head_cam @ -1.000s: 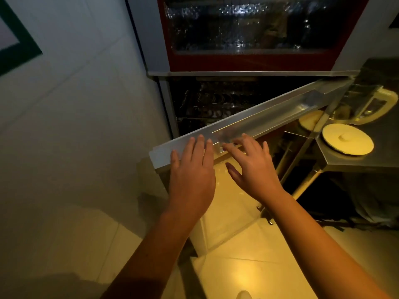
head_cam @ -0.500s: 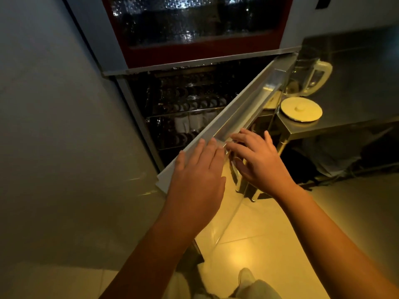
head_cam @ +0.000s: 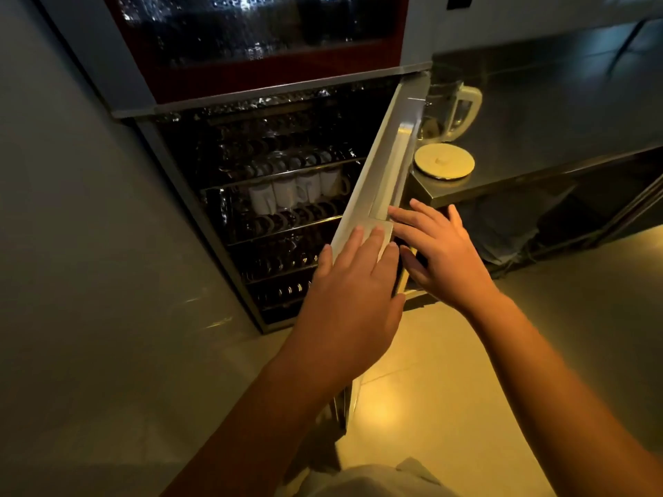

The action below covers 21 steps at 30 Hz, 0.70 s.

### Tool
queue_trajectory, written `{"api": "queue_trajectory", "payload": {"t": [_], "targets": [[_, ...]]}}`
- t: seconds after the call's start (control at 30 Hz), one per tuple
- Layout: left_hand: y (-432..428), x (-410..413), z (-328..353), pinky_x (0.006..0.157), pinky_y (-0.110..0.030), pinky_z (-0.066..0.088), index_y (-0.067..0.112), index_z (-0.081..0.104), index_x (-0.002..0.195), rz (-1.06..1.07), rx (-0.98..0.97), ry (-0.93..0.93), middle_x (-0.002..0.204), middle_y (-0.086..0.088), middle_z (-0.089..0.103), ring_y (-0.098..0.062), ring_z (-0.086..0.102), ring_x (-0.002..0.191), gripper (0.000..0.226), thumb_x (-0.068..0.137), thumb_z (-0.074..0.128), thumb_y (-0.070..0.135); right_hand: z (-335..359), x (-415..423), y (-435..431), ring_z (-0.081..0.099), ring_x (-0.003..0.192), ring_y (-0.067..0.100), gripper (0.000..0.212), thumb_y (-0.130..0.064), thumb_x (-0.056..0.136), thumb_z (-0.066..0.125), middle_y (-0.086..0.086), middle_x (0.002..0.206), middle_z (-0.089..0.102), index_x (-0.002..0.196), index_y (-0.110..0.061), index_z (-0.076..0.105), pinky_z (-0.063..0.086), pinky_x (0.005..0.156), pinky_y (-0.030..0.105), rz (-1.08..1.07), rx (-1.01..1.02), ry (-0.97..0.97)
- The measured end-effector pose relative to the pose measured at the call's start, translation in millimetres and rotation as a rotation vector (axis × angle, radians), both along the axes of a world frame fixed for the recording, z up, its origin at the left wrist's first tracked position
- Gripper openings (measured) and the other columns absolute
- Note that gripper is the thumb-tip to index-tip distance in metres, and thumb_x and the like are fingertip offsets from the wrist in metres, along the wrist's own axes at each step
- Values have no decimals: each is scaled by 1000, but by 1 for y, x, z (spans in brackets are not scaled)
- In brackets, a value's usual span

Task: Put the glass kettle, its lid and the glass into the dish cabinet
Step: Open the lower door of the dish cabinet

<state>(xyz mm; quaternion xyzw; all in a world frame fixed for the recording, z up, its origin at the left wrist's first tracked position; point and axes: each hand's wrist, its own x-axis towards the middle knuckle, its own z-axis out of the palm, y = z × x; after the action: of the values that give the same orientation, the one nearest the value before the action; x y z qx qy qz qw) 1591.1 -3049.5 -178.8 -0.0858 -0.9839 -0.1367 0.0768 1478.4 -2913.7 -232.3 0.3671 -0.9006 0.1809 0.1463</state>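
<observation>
Clear glass kettle with cream handle: upright on the steel surface, partly hidden behind the open door. Round cream lid: flat on the same surface, just in front of the kettle, near the corner. Glass: cannot be made out. Grey metal dish cabinet: lower door swung open, white mugs on a wire shelf inside. Left hand: fingers straight, flat on the door's top edge. Right hand: fingers spread and uncurled, tips touching the handle recess.
</observation>
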Motion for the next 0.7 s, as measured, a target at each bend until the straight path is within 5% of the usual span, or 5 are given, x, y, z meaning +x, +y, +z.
{"api": "queue_trajectory", "payload": {"t": [0.2, 0.47, 0.7], "targets": [[28, 2, 6, 104, -29, -15, 20, 12, 148, -50, 61, -47, 157, 1, 1, -18, -13, 143, 60, 97, 38, 35, 14, 12, 27, 26, 139, 19, 41, -10, 90, 54, -4, 140, 46, 128, -24, 53, 7, 112, 53, -117, -170, -203], [30, -5, 15, 107, -32, -13, 22, 7, 149, -83, 13, -37, 157, 2, 1, -15, -10, 143, 64, 95, 33, 47, 47, 20, 22, 30, 136, 13, 37, -25, 93, 47, -7, 139, 46, 130, -29, 48, 26, 110, 55, -76, -383, -309], [22, -17, 16, 98, -50, 16, 5, 52, 128, -12, -34, 108, 135, -17, 50, -35, 43, 128, 49, 86, 53, 30, 67, 25, 21, 20, 133, -1, 43, -39, 92, 46, -13, 146, 34, 134, -34, 43, 18, 114, 41, -54, -157, -347]]}}
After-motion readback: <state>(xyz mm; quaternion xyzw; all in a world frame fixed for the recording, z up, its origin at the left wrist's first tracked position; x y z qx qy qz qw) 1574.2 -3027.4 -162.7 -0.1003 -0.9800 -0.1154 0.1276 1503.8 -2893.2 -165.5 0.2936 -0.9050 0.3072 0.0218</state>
